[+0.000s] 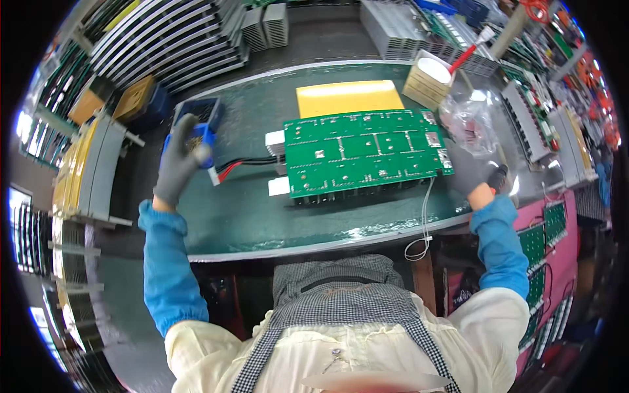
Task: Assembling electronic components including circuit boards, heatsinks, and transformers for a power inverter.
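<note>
A large green circuit board lies over the middle of the bench, with dark parts along its underside. Red and black wires run from its left end to a white connector, and a thin white cable hangs from its right side over the bench edge. My right hand, in a grey glove, grips the board's right end; its fingertips are hidden there and slightly blurred. In the air by a small blue bin of little metal parts, my gloved left hand is open, thumb and fingers apart, holding nothing.
Behind the board lies a yellow sheet. A box holding a white round container, a red-handled brush and a clear plastic bag are at the back right. A black-handled tool lies by my right wrist. Metal panels are stacked far left.
</note>
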{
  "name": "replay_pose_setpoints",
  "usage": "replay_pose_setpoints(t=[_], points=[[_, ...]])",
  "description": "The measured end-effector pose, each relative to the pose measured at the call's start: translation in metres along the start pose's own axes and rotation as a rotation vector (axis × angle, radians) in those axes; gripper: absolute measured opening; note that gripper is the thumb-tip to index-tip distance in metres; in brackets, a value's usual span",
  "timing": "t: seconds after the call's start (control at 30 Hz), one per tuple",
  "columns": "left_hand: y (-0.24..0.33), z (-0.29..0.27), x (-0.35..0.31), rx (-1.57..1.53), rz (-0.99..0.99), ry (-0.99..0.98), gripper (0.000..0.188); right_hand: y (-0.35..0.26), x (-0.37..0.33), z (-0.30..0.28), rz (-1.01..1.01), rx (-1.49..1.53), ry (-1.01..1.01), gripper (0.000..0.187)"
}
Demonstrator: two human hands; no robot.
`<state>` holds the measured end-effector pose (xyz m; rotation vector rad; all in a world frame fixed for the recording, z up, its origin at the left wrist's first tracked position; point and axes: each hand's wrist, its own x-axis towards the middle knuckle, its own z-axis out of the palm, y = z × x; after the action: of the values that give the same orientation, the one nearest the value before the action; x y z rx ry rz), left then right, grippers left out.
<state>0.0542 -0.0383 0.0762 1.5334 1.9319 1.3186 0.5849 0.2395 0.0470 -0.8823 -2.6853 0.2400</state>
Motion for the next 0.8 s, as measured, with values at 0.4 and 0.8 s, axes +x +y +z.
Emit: replay_pose_setpoints(t=[0.4, 0.8], points=[[0.025, 0.103, 0.0, 0.308, 0.171, -0.512, 0.158, 0.008, 0.036, 0.0, -0.274, -0.016, 0.377, 0.039], [0.014, 0.122, -0.001, -0.126, -0.013, -0.606, 0.137, 0.013, 0.03, -0.009, -0.371, -0.084, 0.323, 0.045]])
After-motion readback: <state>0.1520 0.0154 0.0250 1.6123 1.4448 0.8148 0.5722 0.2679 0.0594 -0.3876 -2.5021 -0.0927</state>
